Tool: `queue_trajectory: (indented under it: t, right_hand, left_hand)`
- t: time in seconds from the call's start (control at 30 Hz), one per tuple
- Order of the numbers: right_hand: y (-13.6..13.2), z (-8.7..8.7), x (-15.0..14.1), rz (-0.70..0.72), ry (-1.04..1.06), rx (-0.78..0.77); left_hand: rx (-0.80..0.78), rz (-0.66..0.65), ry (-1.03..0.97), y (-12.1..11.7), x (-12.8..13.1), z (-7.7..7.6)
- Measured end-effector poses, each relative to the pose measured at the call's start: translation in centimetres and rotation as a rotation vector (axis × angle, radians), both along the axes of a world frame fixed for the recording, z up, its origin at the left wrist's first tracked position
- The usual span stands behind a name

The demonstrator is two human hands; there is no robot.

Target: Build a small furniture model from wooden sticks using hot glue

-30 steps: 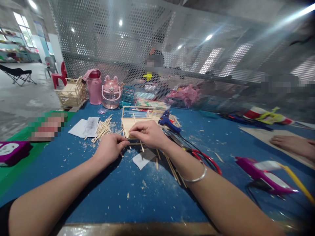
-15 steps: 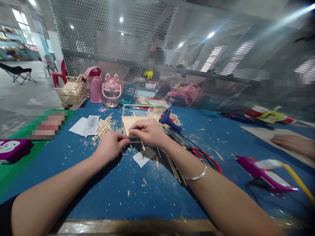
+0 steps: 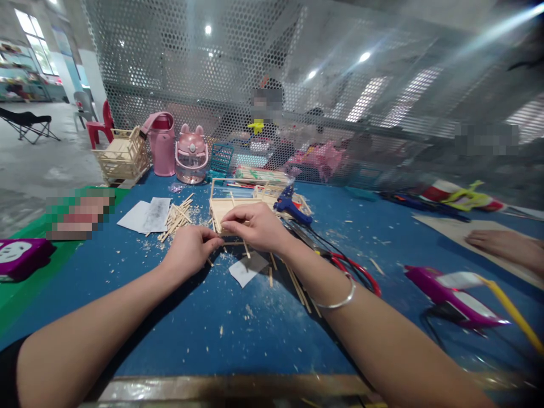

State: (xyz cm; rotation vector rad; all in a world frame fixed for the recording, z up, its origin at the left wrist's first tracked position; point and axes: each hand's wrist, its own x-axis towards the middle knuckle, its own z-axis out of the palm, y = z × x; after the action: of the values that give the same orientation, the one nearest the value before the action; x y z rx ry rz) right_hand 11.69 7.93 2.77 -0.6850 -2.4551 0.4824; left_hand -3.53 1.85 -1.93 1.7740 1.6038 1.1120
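Observation:
A small model made of thin wooden sticks (image 3: 232,204) stands in front of me, with a flat floor and an open frame at its back. My left hand (image 3: 193,247) pinches at its front left corner, thumb against forefinger. Curled over the front edge, my right hand (image 3: 259,226) has its fingertips closed on the model and hides much of its right side. Under the hands lies a white paper piece (image 3: 249,268), with loose sticks beside it. A blue glue gun (image 3: 293,208) rests just behind my right hand.
Left of the model are a stick pile (image 3: 176,218) and sandpaper sheets (image 3: 147,215). Behind stand a pink bottle (image 3: 162,147), a clear-bodied bottle (image 3: 192,156) and another stick model (image 3: 121,156). Red-handled pliers (image 3: 361,275) lie right. A co-worker's hand (image 3: 505,243) rests on a board.
Both hands stay on the model in nearly the same pose. The whole view has shifted very slightly.

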Motion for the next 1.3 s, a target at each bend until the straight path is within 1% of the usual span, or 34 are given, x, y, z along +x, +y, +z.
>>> queue_trajectory:
  t: [0.13,0.4,0.5,0.7,0.8,1.1,1.3]
  right_hand:
    - [-0.07,0.00,-0.04,-0.005,-0.012,0.004]
    - [-0.20,0.16,-0.11,-0.017,-0.025,-0.014]
    - [-0.21,0.20,-0.11,-0.011,-0.043,0.007]
    - [-0.36,0.53,-0.09,0.008,-0.123,0.108]
    - [-0.39,0.70,-0.08,0.009,-0.147,0.134]
    - [-0.23,0.53,-0.06,0.011,-0.139,0.138]
    - [-0.17,0.50,-0.12,0.013,-0.139,0.133]
  left_hand:
    - [-0.014,0.002,0.016,0.03,-0.03,0.08]
    - [0.000,-0.006,-0.012,0.10,-0.13,-0.13]
    - [0.001,-0.003,0.015,0.06,-0.10,-0.12]
    - [-0.013,0.008,0.036,0.03,-0.06,-0.01]
    - [-0.008,0.008,0.042,0.04,-0.08,-0.04]
    - [-0.010,0.008,0.044,0.02,-0.04,0.05]
    - [-0.059,0.003,0.109,0.04,-0.06,0.21]
